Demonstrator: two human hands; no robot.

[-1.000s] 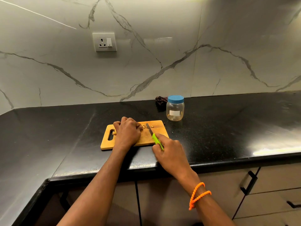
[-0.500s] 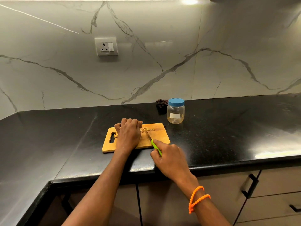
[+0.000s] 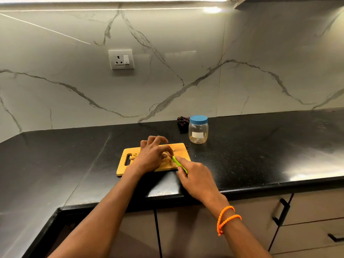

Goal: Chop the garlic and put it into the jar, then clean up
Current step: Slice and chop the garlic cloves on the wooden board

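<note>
The right hand (image 3: 197,175) grips the green-handled knife (image 3: 179,164), blade toward 11 o'clock onto the cutting board (image 3: 122,165). The left hand (image 3: 151,157) arches over the garlic (image 3: 134,156), fingers curled; whether it pinches any is hidden. Chopping looks underway. The jar (image 3: 198,131) at 1 o'clock is capped; its lid must come off next.

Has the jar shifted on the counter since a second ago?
No. The jar still stands just right of the dark bundle near the backsplash, beyond the cutting board's far right corner.
</note>
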